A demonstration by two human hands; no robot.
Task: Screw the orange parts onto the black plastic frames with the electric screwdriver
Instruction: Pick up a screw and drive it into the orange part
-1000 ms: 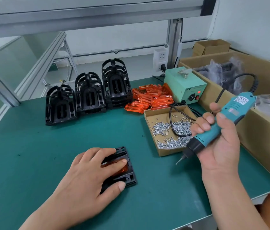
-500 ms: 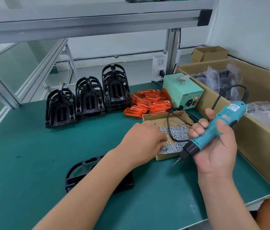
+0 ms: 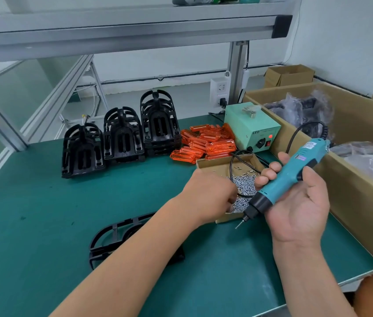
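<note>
Leaving the black plastic frame it was pressing a second ago, the left hand has crossed to the shallow cardboard tray of small silver screws and now dips into the heap. Its fingers are hidden behind the back of the hand, so I cannot tell whether they have pinched a screw yet. The frame lies flat and unheld on the green worktop, largely covered by the forearm. The orange part seated in it earlier is probably still there, though it is out of sight. The right hand keeps its fingers wrapped round the teal electric screwdriver, with the bit angled down just beside the tray's near corner, touching nothing. This looks like fetching a screw. Driving has not begun, and the loose frame will need steadying again.
</note>
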